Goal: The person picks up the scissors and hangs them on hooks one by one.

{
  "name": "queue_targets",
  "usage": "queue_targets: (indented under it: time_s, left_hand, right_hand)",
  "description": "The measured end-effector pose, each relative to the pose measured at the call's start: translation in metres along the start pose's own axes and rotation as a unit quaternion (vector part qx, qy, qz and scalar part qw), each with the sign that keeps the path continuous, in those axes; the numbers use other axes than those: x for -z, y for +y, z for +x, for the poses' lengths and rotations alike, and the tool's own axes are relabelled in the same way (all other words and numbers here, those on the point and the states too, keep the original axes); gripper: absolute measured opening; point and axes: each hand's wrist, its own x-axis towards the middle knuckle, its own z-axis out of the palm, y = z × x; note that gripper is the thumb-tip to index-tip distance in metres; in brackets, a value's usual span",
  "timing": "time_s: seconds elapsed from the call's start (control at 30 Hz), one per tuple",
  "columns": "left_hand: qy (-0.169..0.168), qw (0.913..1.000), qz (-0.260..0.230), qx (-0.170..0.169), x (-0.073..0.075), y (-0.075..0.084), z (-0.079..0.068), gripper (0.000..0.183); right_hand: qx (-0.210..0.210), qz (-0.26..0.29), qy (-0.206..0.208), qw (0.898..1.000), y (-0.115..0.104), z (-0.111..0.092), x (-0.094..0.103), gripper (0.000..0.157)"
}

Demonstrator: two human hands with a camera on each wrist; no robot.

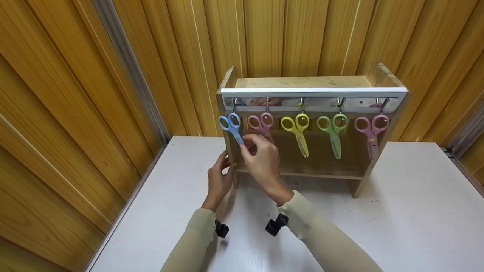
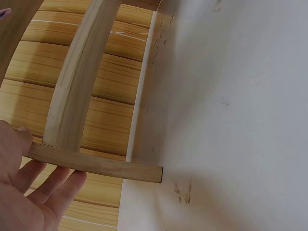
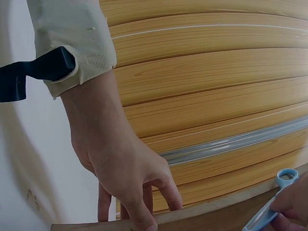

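Note:
Blue scissors are at the leftmost hook of a small wooden rack, handles up and blades down. My right hand pinches them low on the blade between thumb and fingers. In the right wrist view the blue scissors stick out past those fingertips. My left hand holds the rack's left side board, thumb on one face and fingers on the other. Beside the blue pair hang pink scissors, partly behind my right hand.
Yellow scissors, green scissors and purple-pink scissors hang from the other hooks along a metal strip. The rack stands on a white table before a wood-panelled wall. A metal rail runs up at the left.

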Motion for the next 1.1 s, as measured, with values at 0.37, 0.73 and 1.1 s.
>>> queue_targets:
  time_s: [0.37, 0.73, 1.1]
  left_hand:
    - [0.007, 0.9998, -0.001, -0.016, 0.0, -0.0014, 0.0002, 0.052]
    - [0.004, 0.9999, -0.01, -0.013, 0.0006, -0.0005, 0.0001, 0.052]
    - [0.002, 0.9999, 0.002, -0.013, 0.0011, -0.0008, -0.0001, 0.052]
  right_hand:
    - [0.026, -0.004, 0.017, 1.0, 0.0041, -0.0023, -0.0053, 0.014]
    - [0.025, -0.011, 0.01, 1.0, 0.0027, -0.0026, -0.0029, 0.017]
    - [0.018, -0.015, -0.015, 1.0, -0.0002, -0.0054, 0.0, 0.022]
